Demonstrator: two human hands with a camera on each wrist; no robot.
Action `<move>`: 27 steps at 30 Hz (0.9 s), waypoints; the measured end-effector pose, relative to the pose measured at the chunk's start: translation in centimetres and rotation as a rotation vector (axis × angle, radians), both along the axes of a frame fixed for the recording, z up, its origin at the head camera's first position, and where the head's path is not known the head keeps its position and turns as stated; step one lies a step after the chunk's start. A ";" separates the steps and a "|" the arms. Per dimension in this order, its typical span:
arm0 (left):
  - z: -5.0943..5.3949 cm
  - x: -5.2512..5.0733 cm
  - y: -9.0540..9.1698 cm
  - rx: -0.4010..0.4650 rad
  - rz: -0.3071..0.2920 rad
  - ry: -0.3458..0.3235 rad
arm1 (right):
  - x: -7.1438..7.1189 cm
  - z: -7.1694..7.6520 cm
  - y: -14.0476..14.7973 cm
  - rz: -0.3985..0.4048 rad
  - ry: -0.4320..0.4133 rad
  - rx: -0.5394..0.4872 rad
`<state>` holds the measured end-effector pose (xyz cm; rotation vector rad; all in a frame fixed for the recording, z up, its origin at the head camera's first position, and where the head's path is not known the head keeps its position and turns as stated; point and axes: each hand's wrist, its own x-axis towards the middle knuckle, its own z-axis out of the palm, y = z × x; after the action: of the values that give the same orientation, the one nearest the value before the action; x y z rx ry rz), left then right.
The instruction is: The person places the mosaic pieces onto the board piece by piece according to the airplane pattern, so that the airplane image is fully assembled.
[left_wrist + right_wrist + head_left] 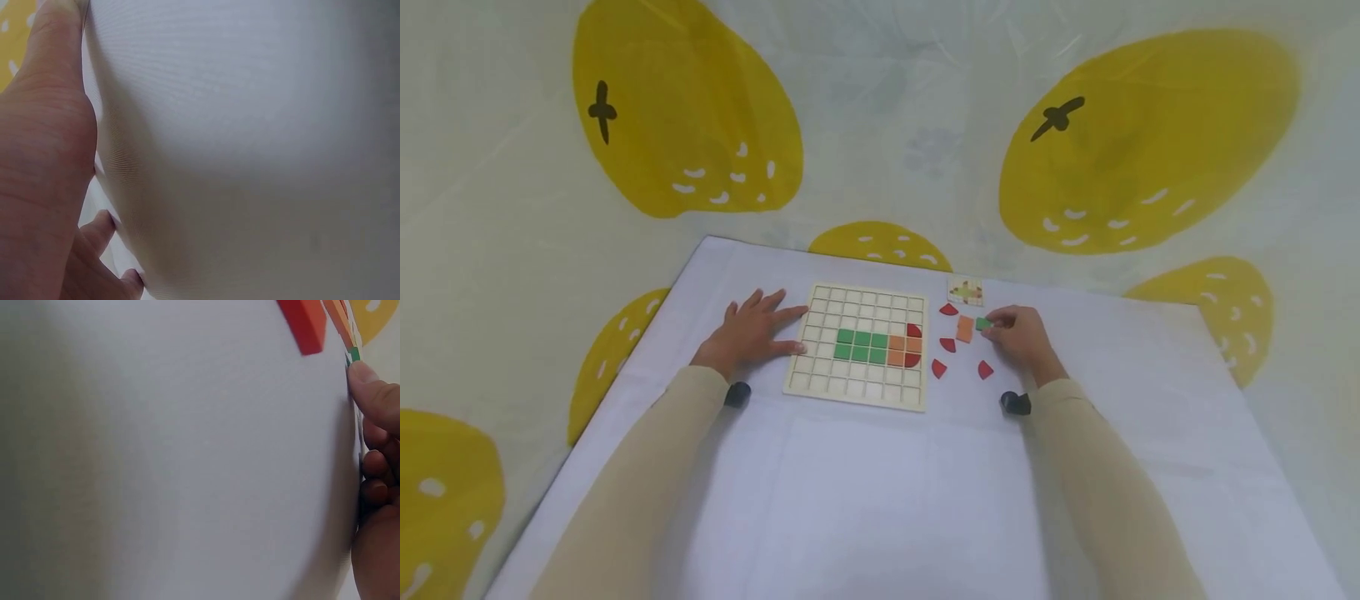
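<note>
A square wooden grid board (854, 389) lies on the white table, with green squares (861, 345) in two rows, orange squares (897, 351) beside them and red quarter-round pieces (913, 360) at their right end. Fingers spread, my left hand (751, 332) touches the board's left edge with thumb and index finger; the left wrist view shows this hand (47, 150) flat beside the white cloth. Right of the board, my right hand (1021, 337) pinches a green piece (983, 323) between thumb and fingers. In the right wrist view, the green piece (355, 354) shows at the thumb tip.
Orange pieces (964, 329) lie just left of my right hand. Several loose red quarter-round pieces (985, 370) are scattered between board and hand. A small pattern card (965, 291) lies at the table's back, near the fruit-printed backdrop (887, 125).
</note>
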<state>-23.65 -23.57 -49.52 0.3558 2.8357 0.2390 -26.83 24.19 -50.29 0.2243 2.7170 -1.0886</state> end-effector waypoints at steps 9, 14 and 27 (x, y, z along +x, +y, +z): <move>0.1 0.0 0.1 0.006 0.017 -0.007 | 0.6 0.4 -1.0 -0.002 -0.026 -0.006; 0.6 0.3 0.3 0.006 0.021 -0.009 | 1.0 0.4 -1.8 0.021 0.002 -0.010; 0.6 0.3 0.3 -0.002 0.019 -0.004 | 1.3 1.4 -4.8 0.048 -0.006 -0.020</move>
<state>-23.34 -23.32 -48.93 0.3285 2.8363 0.2407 -25.51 19.43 -48.92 0.1579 2.6902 -1.1001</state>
